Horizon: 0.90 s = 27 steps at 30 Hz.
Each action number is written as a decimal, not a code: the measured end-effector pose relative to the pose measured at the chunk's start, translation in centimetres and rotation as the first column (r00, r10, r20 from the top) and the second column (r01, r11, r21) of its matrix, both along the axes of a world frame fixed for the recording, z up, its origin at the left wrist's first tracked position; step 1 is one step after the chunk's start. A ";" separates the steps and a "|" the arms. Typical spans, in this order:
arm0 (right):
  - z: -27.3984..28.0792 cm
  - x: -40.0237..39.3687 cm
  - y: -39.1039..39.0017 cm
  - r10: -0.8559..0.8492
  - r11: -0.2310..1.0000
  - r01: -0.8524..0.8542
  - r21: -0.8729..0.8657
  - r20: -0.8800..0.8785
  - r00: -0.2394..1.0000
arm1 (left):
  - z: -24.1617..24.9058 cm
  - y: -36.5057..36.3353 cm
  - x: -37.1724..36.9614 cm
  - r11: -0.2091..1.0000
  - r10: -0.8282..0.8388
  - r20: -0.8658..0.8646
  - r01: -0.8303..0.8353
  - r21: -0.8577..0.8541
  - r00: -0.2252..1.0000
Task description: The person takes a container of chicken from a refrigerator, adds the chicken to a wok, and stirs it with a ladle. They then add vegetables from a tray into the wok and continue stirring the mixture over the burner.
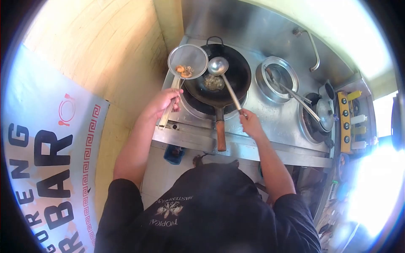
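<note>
My left hand is closed around the handle of a round mesh strainer. A few pieces of orange and pale food, perhaps shrimp, lie in its mesh. The strainer is held at the left rim of a black wok, overlapping it in view. My right hand grips the wooden end of a long metal ladle, whose bowl is over the wok. Below the ladle bowl, bubbling liquid or oil shows in the wok's bottom. The wok's wooden handle points toward me, untouched.
A metal pot with utensils in it stands right of the wok on the steel stove top. Farther right are a lidded pan, a yellow rack and squeeze bottles. A tap juts from the back wall.
</note>
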State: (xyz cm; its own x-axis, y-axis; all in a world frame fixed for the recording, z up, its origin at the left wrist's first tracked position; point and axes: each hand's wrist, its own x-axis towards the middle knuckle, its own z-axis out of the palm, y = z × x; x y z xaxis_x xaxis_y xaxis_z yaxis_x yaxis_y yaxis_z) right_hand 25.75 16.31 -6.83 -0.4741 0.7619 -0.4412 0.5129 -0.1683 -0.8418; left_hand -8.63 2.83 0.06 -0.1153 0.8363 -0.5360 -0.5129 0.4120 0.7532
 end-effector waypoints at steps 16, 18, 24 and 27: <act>4.8 -1.5 -4.8 0.179 0.789 -0.323 0.522 0.308 0.935 | 3.6 3.0 -1.1 0.994 -0.104 -0.031 0.105 0.031 0.994; 8.3 -2.2 -6.0 0.104 0.994 -0.104 -0.016 0.286 0.952 | 3.8 2.9 -1.3 0.994 -0.107 -0.043 0.108 0.027 0.993; 5.5 -1.3 -3.0 -0.064 0.863 -0.057 -0.501 -0.221 0.973 | 2.3 3.0 -2.1 0.996 -0.088 -0.086 0.088 0.004 0.992; 6.4 -0.7 -2.4 -0.175 0.866 0.039 -0.499 -0.229 0.957 | 1.6 3.0 -1.9 0.999 -0.054 -0.054 0.054 0.002 0.997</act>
State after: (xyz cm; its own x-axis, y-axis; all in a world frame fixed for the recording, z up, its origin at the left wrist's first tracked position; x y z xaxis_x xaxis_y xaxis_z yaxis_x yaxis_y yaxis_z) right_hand 25.06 13.90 -0.47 -0.5502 0.5358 -0.6405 0.2439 -0.6305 -0.7369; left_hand -10.53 5.82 1.64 -0.0985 0.8440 -0.5272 -0.4484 0.4353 0.7807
